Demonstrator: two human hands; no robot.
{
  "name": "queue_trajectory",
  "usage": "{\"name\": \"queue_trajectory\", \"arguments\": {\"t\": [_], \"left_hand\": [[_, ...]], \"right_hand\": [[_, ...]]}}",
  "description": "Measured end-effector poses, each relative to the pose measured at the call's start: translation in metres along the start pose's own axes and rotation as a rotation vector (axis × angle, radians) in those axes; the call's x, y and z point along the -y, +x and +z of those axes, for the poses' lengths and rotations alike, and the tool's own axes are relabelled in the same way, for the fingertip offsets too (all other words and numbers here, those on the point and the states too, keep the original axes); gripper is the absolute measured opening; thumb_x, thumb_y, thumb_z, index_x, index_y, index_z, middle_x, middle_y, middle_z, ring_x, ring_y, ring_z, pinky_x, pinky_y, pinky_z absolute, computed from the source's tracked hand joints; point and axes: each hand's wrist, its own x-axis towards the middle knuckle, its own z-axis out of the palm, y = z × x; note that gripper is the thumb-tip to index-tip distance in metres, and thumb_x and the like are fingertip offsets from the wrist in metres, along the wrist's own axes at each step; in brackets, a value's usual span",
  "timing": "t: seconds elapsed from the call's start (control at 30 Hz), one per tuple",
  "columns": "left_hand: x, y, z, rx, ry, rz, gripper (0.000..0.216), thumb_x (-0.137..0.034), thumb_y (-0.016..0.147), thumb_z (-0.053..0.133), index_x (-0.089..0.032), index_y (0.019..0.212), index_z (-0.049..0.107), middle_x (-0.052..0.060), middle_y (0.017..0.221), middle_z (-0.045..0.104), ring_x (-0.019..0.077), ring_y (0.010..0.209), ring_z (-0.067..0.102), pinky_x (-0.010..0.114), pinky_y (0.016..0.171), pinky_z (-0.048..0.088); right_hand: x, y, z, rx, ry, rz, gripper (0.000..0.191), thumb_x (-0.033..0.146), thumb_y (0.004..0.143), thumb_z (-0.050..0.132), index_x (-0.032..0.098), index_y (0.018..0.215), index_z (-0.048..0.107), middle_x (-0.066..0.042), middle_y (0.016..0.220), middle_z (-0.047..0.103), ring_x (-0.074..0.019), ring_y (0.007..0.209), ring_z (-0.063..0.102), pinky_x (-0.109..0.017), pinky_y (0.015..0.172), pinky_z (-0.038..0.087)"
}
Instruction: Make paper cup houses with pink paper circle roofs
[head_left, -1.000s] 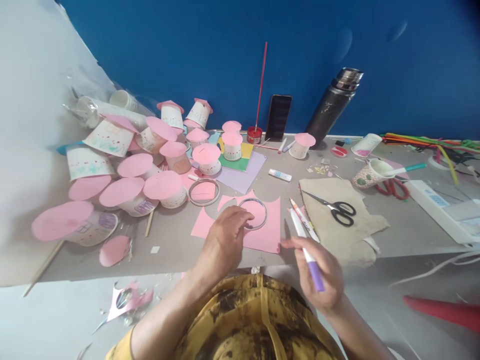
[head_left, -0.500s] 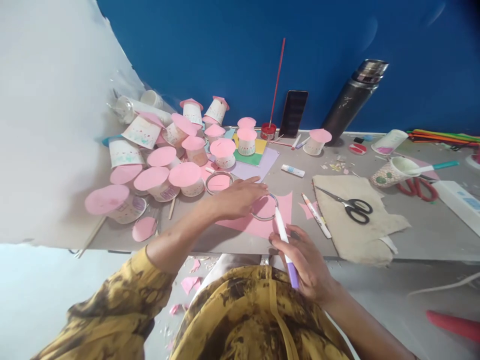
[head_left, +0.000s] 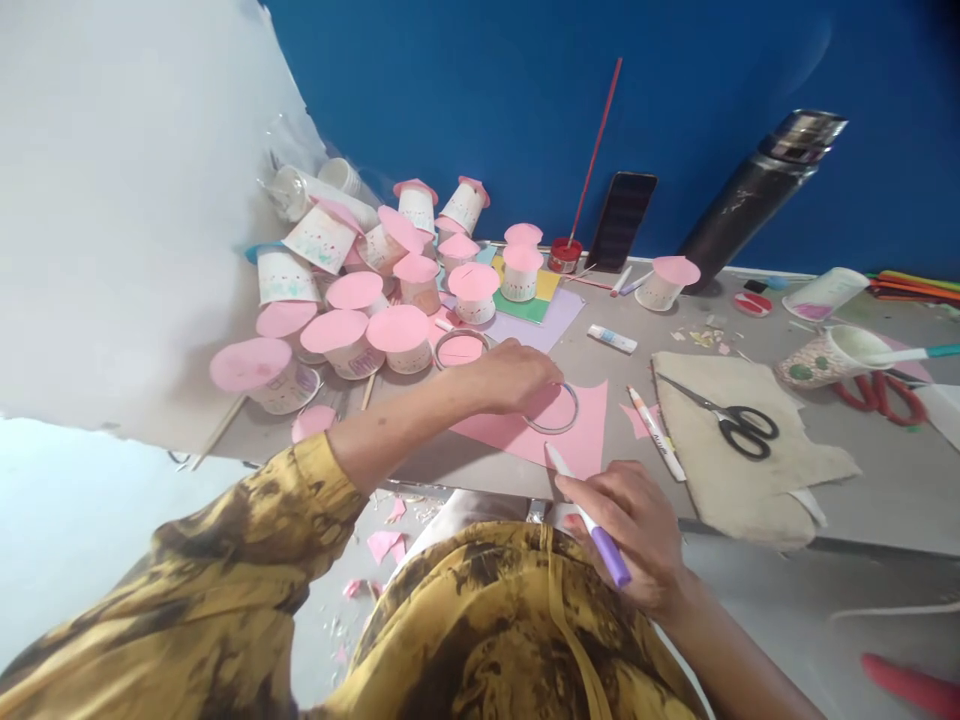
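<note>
My left hand (head_left: 514,375) rests on a metal ring (head_left: 553,410) that lies on a pink paper sheet (head_left: 540,432), its fingers curled over the ring's left rim. My right hand (head_left: 630,525) is closed around a white marker with a purple cap (head_left: 589,520), near the table's front edge. The marker's tip points at the pink sheet just below the ring. A second ring (head_left: 459,347) with a pink disc inside lies to the left.
Several paper cups with pink paper lids (head_left: 352,300) crowd the left. Black scissors (head_left: 724,412) lie on a beige cloth (head_left: 750,440) at right. Also here: another marker (head_left: 656,432), a glue stick (head_left: 611,338), a phone (head_left: 621,220), a dark flask (head_left: 757,185), a red paint pot (head_left: 562,255).
The view has swung left. My right hand has drawn the marker back from the ring's edge toward the front of the sheet. My left hand stays on the ring.
</note>
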Motion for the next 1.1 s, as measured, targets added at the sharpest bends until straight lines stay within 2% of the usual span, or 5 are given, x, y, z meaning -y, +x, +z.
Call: {"name": "queue_trajectory", "arguments": {"t": [0.13,0.37,0.6,0.83,1.1], "left_hand": [[-0.002,0.007,-0.005,0.032,0.037,-0.01,0.034,-0.009,0.073,0.068,-0.02,0.104,0.073,0.008,0.097,0.076,0.0266,0.092,0.067,0.034,0.073,0.041],[-0.011,0.007,-0.014,0.088,0.099,-0.029,0.034,-0.011,0.074,0.069,-0.017,0.107,0.074,0.013,0.102,0.077,0.0278,0.093,0.068,0.034,0.071,0.043],[-0.011,0.008,-0.015,0.076,0.073,-0.023,0.031,-0.01,0.071,0.069,-0.015,0.101,0.075,0.014,0.092,0.077,0.0282,0.088,0.069,0.034,0.069,0.045],[-0.008,0.012,-0.011,0.074,0.094,-0.01,0.032,-0.008,0.071,0.069,-0.014,0.101,0.076,0.016,0.094,0.078,0.0303,0.089,0.071,0.035,0.067,0.046],[-0.01,0.008,-0.008,0.035,0.087,-0.019,0.024,-0.008,0.076,0.064,-0.013,0.096,0.076,0.016,0.091,0.078,0.0293,0.087,0.071,0.036,0.07,0.047]], "right_hand": [[0.006,0.014,0.004,-0.021,-0.013,-0.038,0.04,0.008,0.094,0.063,0.015,0.133,0.059,-0.009,0.089,0.071,-0.0215,0.078,0.062,-0.038,0.073,0.048],[0.007,0.036,0.018,0.046,-0.093,-0.042,0.028,0.011,0.097,0.062,0.013,0.125,0.06,-0.012,0.096,0.072,-0.0217,0.084,0.063,-0.033,0.07,0.048],[0.016,0.054,0.025,0.128,-0.279,-0.052,0.015,0.014,0.101,0.056,0.012,0.113,0.065,-0.009,0.086,0.068,-0.0208,0.077,0.059,-0.034,0.067,0.043],[0.026,0.069,0.031,0.197,-0.502,-0.102,0.021,0.006,0.097,0.049,0.011,0.107,0.067,-0.007,0.077,0.062,-0.021,0.07,0.055,-0.035,0.062,0.036],[0.031,0.077,0.034,0.22,-0.572,-0.096,0.021,0.005,0.095,0.047,0.012,0.103,0.065,-0.006,0.073,0.06,-0.0214,0.065,0.054,-0.034,0.059,0.035]]}}
